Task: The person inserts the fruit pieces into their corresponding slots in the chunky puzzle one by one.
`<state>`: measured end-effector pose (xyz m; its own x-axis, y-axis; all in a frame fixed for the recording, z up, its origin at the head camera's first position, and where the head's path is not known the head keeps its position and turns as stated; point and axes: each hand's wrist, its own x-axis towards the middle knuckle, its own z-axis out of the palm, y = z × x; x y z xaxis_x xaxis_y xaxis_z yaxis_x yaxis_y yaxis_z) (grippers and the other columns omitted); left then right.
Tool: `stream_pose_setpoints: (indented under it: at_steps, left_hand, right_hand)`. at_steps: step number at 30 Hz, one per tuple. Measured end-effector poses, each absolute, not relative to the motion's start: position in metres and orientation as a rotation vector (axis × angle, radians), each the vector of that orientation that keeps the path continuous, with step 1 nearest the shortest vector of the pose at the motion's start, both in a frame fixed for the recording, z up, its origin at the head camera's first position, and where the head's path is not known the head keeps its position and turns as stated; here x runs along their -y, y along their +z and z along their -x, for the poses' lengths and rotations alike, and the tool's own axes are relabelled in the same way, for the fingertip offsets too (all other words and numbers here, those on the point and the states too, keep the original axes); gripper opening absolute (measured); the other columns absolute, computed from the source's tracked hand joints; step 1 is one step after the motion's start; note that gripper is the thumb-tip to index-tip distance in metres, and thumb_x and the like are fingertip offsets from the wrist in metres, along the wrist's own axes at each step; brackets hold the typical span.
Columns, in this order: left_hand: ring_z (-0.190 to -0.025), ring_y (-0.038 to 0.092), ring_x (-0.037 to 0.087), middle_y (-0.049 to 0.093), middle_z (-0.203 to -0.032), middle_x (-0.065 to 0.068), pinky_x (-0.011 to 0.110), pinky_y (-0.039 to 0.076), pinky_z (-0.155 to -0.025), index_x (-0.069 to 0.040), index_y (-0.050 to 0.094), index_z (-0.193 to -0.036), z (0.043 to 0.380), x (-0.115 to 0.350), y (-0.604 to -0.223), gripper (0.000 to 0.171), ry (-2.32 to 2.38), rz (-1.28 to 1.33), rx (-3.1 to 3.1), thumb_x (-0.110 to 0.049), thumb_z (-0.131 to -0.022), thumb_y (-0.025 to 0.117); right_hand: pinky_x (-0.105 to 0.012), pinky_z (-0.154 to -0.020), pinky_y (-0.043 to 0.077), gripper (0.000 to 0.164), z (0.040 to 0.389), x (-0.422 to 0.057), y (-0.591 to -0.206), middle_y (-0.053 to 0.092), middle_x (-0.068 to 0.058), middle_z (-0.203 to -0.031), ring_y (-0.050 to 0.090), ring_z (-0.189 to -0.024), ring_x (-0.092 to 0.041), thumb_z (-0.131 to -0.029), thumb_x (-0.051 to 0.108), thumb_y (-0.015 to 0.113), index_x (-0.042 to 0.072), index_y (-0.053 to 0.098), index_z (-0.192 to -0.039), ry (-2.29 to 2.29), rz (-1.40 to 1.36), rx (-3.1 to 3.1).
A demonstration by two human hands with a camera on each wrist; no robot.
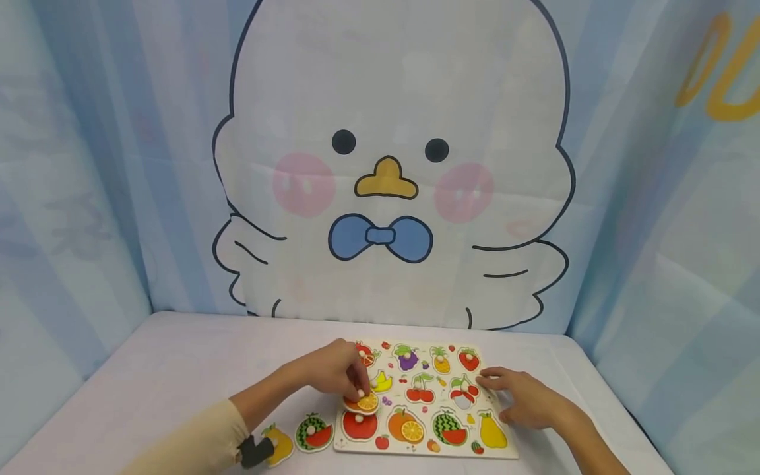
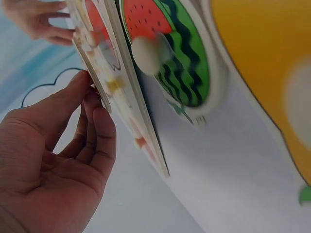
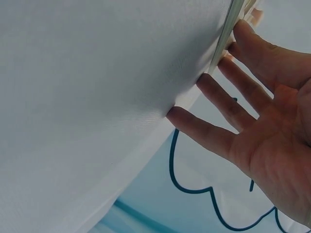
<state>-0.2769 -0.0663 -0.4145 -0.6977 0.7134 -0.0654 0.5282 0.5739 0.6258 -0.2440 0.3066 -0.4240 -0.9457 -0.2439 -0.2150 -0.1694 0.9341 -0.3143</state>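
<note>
My left hand pinches the small knob of an orange puzzle piece over the left side of a white fruit puzzle board. This piece partly covers the red apple; whether it touches the board, I cannot tell. At the board's right edge rests my right hand, with its fingers spread and fairly straight and its fingertips touching the edge. A knobbed watermelon piece lies on the table left of the board. Beyond it lies a yellow pear-like piece, partly hidden by the dark wrist strap.
Several fruits show on the board, among them grapes, cherries and a pear. The table has a white cover. Behind it hangs a cloth with a cartoon bird, and pale blue cloth flanks both sides.
</note>
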Motion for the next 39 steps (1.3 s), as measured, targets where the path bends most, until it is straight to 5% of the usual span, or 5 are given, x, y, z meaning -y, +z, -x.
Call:
stream_pose_setpoints:
  at_steps: [39]
  left_hand:
    - [-0.063,0.057,-0.003,0.064,-0.069,-0.019,0.014,0.048,-0.061,-0.02,0.077,-0.082,0.269,-0.012,-0.43,0.007,0.598,-1.302,-2.399,-0.013,-0.079,0.079]
  right_hand:
    - [-0.059,-0.096,0.041,0.061,0.243,-0.308,-0.425,0.047,-0.004,-0.142,0.044,-0.125,-0.036,-0.074,0.007,0.078,0.019,0.06,-0.131,-0.419,0.318,-2.849]
